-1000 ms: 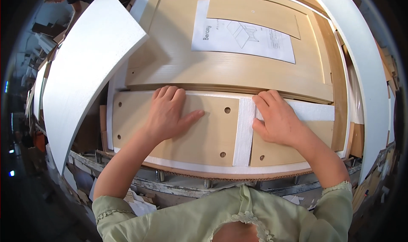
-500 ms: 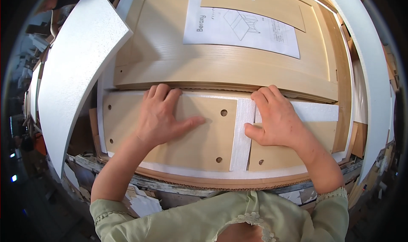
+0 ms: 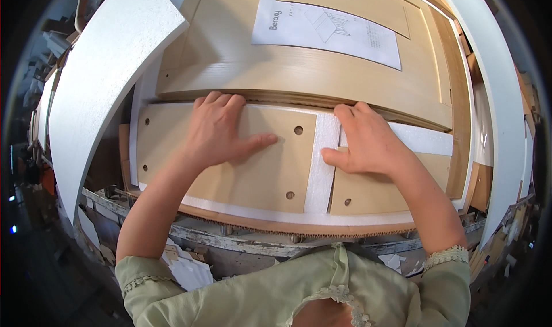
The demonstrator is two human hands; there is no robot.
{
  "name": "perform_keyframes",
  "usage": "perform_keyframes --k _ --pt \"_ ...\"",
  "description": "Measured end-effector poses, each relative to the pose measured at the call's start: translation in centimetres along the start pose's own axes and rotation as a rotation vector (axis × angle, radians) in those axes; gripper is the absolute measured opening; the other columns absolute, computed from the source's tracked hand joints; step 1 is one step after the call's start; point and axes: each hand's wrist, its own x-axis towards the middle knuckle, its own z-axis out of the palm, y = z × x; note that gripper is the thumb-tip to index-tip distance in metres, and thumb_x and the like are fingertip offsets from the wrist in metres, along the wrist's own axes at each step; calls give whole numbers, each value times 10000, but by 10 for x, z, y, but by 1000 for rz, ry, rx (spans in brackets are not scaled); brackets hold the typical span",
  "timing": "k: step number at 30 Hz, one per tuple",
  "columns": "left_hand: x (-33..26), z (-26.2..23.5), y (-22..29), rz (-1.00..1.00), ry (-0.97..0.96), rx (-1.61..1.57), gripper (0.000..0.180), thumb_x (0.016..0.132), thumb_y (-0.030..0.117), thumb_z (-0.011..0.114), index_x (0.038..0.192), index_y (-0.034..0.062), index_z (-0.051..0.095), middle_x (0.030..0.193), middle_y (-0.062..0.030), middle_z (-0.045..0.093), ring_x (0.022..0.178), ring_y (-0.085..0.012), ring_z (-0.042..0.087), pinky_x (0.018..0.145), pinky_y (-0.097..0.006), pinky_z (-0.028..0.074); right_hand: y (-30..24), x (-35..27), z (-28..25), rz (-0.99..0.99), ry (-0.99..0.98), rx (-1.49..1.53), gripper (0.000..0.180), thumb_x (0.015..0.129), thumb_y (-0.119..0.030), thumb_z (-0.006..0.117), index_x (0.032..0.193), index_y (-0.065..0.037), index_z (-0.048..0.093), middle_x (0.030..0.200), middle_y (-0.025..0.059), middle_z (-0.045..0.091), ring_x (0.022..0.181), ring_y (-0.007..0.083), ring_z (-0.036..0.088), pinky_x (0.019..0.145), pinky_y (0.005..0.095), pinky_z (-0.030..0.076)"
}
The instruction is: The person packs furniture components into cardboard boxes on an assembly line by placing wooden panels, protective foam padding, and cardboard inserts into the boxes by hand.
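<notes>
A light wooden board (image 3: 261, 172) with round holes lies in the near part of an open carton, set in white foam. My left hand (image 3: 221, 126) hooks its fingers over this board's far edge, into a narrow gap, while the thumb stretches along the top. To the right, my right hand (image 3: 371, 140) curls its fingers over the far edge of the white foam strip (image 3: 325, 166), its thumb resting on that strip. The fingertips of both are hidden in the gap. Beyond them lies a framed wooden panel (image 3: 230, 68), with a printed sheet (image 3: 333, 31) on it.
White foam sheets stand tilted at the left (image 3: 109, 85) and right (image 3: 489, 68). A smaller board (image 3: 397, 180) lies under my right forearm. The carton's corrugated edge (image 3: 276, 229) runs along the near side, above a worn bench rail (image 3: 247, 245). Scraps lie below.
The carton and both hands appear slightly higher in the view. My hands keep nearly the same place on the board and foam strip.
</notes>
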Motion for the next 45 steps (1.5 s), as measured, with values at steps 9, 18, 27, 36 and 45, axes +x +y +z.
perform_keyframes --k 9,18,27,36,45 --pt "10 9 6 -76 -24 70 802 640 688 701 975 -40 668 1034 -168 624 1062 -312 541 951 -412 396 -5 7 -4 92 -78 -73 710 736 -527 615 1110 70 528 1062 215 587 1015 329 535 925 409 443" --pt "7 10 2 -9 48 86 752 613 688 718 851 -23 656 916 -146 632 897 -318 596 878 -393 424 5 -4 14 -93 194 -27 636 714 -417 690 1071 70 492 1020 214 542 977 355 497 897 431 418" --pt "11 6 1 -13 1 44 760 610 682 727 894 -19 650 906 -133 633 890 -309 600 878 -387 431 9 3 9 -47 128 8 654 726 -510 648 961 87 520 870 192 590 876 315 534 865 411 430" --pt "9 4 -3 -55 -4 63 801 627 683 719 959 -42 641 1009 -159 614 1005 -325 565 941 -402 398 7 9 -8 -223 197 -8 443 811 -345 641 1048 17 547 955 175 609 943 312 553 853 417 458" --pt "-6 4 5 -126 -66 41 894 693 759 601 996 -82 584 1020 -194 591 1070 -336 522 1019 -428 330 3 92 -21 -515 189 -337 786 660 -165 782 1358 -133 422 1404 123 389 1325 281 334 1114 389 290"
